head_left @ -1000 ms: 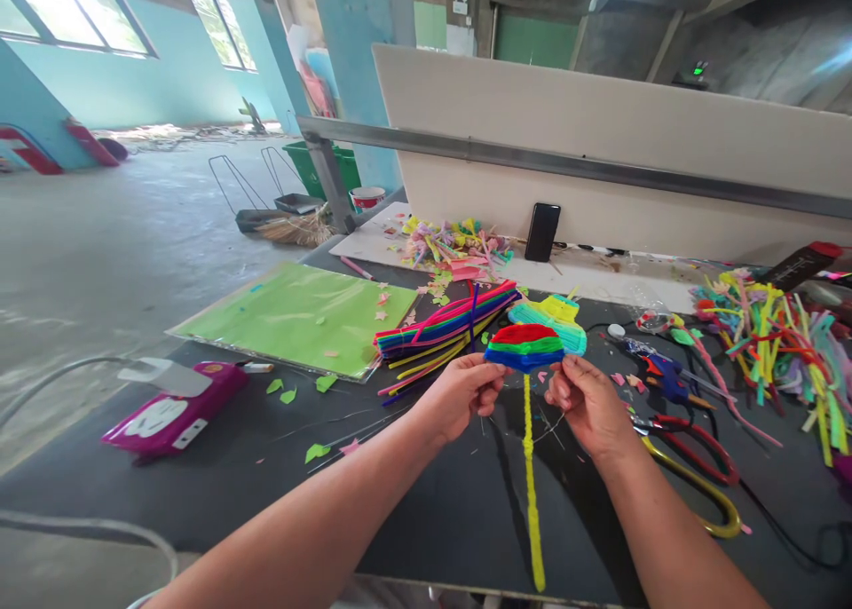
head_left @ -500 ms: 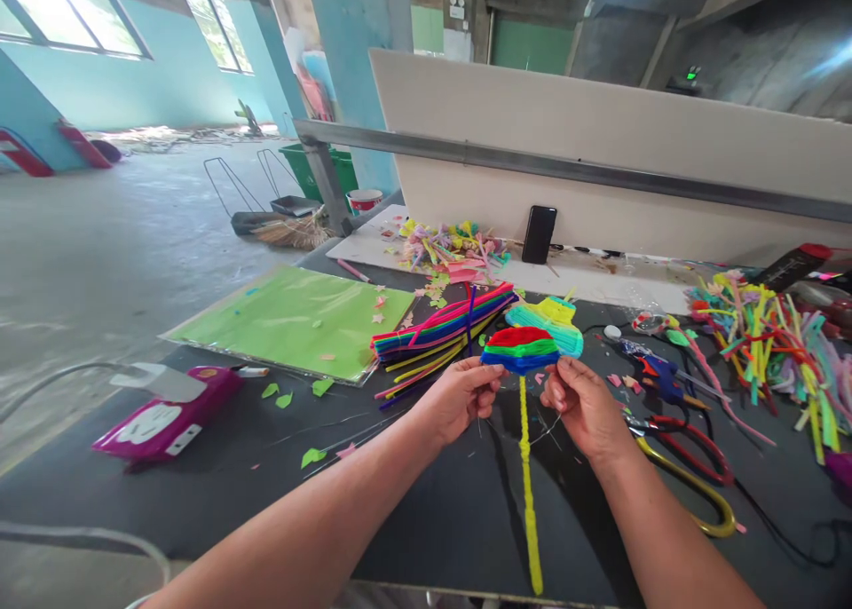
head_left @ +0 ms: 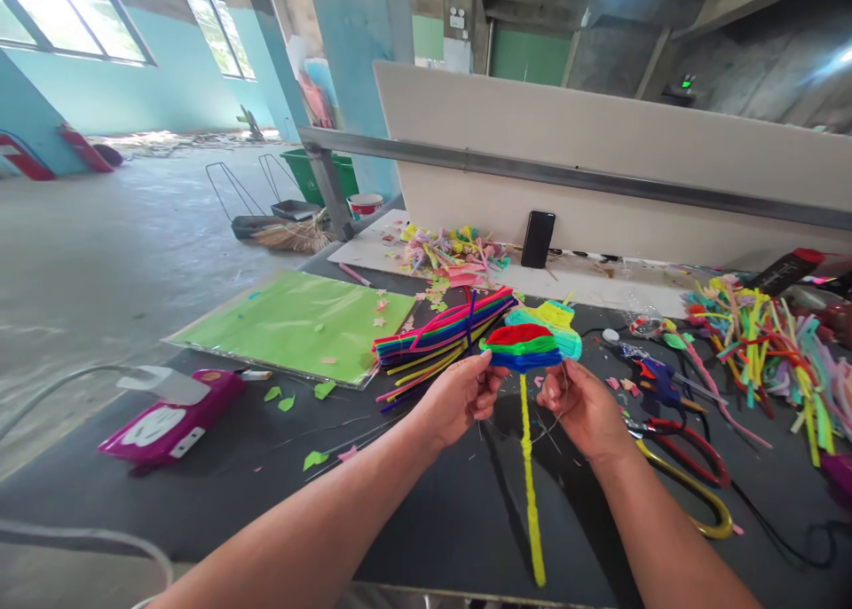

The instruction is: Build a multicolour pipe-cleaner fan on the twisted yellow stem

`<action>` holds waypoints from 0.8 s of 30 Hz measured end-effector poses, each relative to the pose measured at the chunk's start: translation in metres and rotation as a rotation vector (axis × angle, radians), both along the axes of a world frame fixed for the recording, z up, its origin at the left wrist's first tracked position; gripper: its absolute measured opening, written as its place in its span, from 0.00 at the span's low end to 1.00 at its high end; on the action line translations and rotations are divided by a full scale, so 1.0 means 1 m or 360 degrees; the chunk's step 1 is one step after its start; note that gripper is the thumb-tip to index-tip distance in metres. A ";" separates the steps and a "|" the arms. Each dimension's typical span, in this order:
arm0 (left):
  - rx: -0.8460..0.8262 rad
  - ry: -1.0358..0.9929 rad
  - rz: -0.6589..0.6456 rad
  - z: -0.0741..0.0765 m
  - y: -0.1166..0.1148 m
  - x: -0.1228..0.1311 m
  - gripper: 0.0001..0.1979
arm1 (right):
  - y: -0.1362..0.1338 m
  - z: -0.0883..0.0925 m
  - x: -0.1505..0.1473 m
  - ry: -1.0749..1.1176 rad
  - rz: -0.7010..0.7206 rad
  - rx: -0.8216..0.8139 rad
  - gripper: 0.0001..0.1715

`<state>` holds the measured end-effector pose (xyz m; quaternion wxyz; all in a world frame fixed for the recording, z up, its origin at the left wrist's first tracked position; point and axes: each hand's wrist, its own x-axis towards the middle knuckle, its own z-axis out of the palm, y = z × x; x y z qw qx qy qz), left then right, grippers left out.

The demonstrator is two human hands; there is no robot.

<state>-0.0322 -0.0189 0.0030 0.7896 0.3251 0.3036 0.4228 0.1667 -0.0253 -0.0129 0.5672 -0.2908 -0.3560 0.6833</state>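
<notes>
Between my hands is a pipe-cleaner flower (head_left: 523, 349) with red, green and blue bands and a yellow fuzzy stem (head_left: 529, 485) hanging down toward the table's front edge. My left hand (head_left: 469, 391) pinches its left end between thumb and fingers. On the other side my right hand (head_left: 578, 400) pinches the right end, with a thin wire showing by the fingers. Just behind lies a yellow and turquoise pipe-cleaner piece (head_left: 556, 320), partly covered by the flower. A bundle of coloured pipe cleaners (head_left: 432, 338) rests behind my left hand.
Scissors (head_left: 706, 494) with red and yellow handles and a blue glue gun (head_left: 658, 380) lie right of my right hand. Farther right is a heap of pipe-cleaner scraps (head_left: 752, 334). A green sheet (head_left: 293, 320) and purple power strip (head_left: 169, 423) are left. A phone (head_left: 538, 239) stands behind.
The flower tilts slightly, its blue edge now showing wider. My left thumb has shifted up onto its left end. The camera view has moved a little.
</notes>
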 end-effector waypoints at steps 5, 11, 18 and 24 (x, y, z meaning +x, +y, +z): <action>0.0036 -0.0121 -0.0058 0.000 0.000 0.000 0.17 | -0.002 -0.001 -0.005 -0.0060 0.0231 -0.0150 0.11; 0.0053 -0.0139 -0.0179 -0.002 -0.003 0.005 0.16 | -0.013 0.002 -0.012 0.0026 0.0583 -0.0150 0.12; 0.0274 -0.0181 -0.0117 -0.004 -0.008 0.012 0.12 | -0.016 0.014 -0.008 0.0249 0.0574 -0.0123 0.10; 0.0263 -0.0130 -0.0034 -0.003 -0.006 0.009 0.14 | -0.017 0.023 0.002 0.0321 0.0465 -0.0049 0.05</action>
